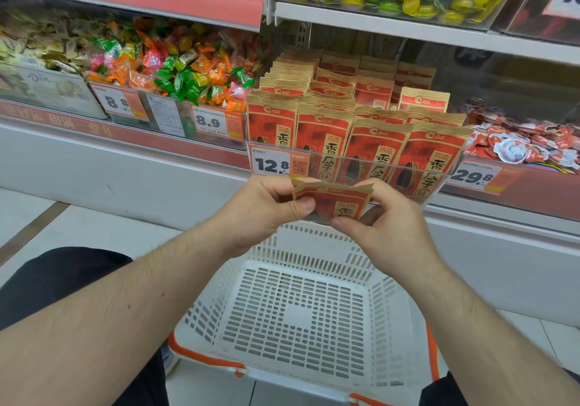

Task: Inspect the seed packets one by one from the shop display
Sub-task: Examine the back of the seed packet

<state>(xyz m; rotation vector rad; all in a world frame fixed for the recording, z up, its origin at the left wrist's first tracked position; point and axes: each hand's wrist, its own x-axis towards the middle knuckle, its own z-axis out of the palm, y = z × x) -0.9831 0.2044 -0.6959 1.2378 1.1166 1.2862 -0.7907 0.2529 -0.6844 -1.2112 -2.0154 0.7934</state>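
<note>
Both hands are holding 1 seed packet (337, 200) out in front of the display tray (351, 162), directly above the white basket (298, 308) on the floor.

Risk, as a judgement: the grip is only at the packet's 2 upper corners, so the paper top is bending and could crease or tear if the hands are pulling apart. A slip from either side would be dropping the packet into the basket before it has been looked over. The front row of packets (357, 141) is leaning against the tray's clear front lip; a knuckle bumping it could be tipping several out.

Left hand (266, 207): fingers curling behind the packet's left edge, thumb pressing on its face, pinching it. Right hand (389, 217): thumb lying across the lower front, fingers wrapping behind the right corner, also pinching. Both forearms are reaching forward, wrists roughly level, the hands near each other with the packet between them.

Price tag (271, 164) reading 12.8 is sitting at the tray's left front corner.
</note>
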